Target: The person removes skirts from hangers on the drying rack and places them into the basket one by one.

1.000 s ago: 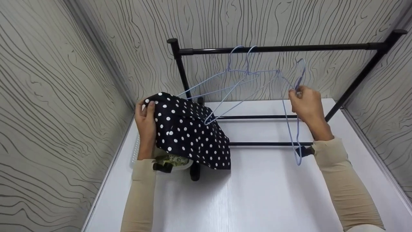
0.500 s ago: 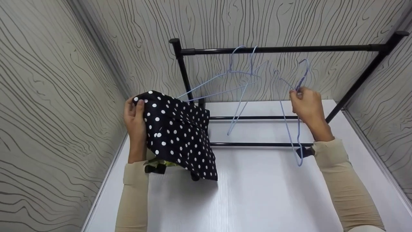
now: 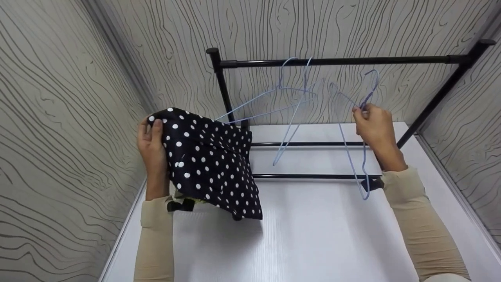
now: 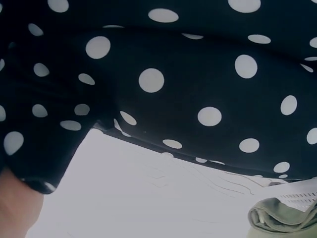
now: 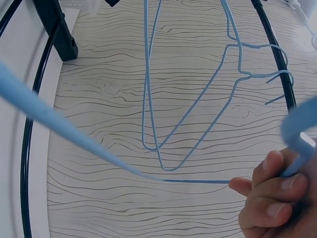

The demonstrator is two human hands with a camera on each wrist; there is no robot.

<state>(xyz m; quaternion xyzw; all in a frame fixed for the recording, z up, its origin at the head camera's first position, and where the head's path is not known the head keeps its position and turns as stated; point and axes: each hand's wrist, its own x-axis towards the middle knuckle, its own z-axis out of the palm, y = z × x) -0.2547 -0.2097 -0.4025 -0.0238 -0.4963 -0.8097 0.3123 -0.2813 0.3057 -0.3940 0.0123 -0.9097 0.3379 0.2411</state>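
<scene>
My left hand [image 3: 152, 154] holds the upper left corner of a black cloth with white polka dots [image 3: 211, 168], thumb in front. The cloth hangs tilted down to the right, its garment kind not clear. In the left wrist view the dotted cloth [image 4: 193, 79] fills the upper part, with a bit of the hand [image 4: 17, 210] at lower left. Farther right, my right hand [image 3: 377, 127] pinches a blue wire hanger [image 3: 370, 94] just below its hook, off the rail. The right wrist view shows fingers [image 5: 275, 191] curled round this hanger [image 5: 49, 117]. Nothing hangs on it.
Two more blue wire hangers [image 3: 252, 101] hang from the black rack's top rail [image 3: 372, 60]. Lower bars [image 3: 313, 176] cross above the white tabletop [image 3: 313, 235]. Behind the cloth, a white basket [image 4: 303, 199] and a folded green cloth [image 4: 282, 220] show. Patterned walls enclose the sides.
My left hand has moved left, taking the dotted cloth away from the hanging hangers. The basket area is now mostly covered by it. My right hand has barely moved, still pinching its hanger.
</scene>
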